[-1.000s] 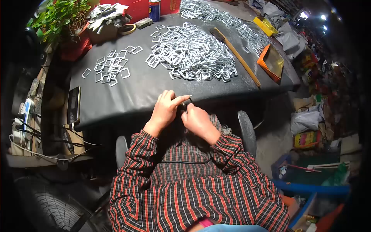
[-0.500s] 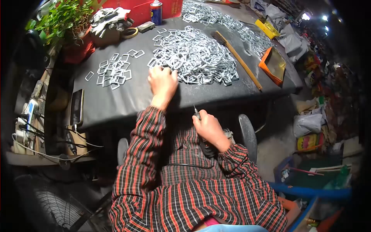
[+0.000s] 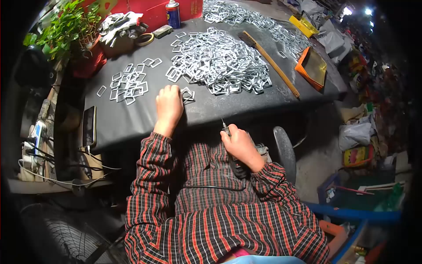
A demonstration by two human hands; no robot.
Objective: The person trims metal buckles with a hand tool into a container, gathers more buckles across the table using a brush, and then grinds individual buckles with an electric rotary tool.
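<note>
My left hand (image 3: 169, 104) is over the table with its fingers curled down; what they hold, if anything, is hidden. Just right of it lie a few loose metal frames (image 3: 187, 95), apart from the large pile of small rectangular metal frames (image 3: 224, 64). A smaller scattered group of frames (image 3: 129, 83) lies to the left. Near the table's front edge, my right hand (image 3: 241, 146) is wrapped round a dark rotary tool (image 3: 226, 129) with a thin pointed bit pointing up and forward. The tool's black body shows below the hand.
On the grey table (image 3: 127, 119) are a long-handled brush (image 3: 277, 70), an orange tray (image 3: 311, 69), a yellow box (image 3: 303, 26), a tape roll (image 3: 144, 39) and a spray can (image 3: 173, 14). A phone (image 3: 89, 126) leans at the left edge. More frames (image 3: 259, 22) spread behind.
My left hand has drawn back from the large pile, toward me and to the left. A few frames now show beside it, off the pile's near edge. My right hand stays with the tool.
</note>
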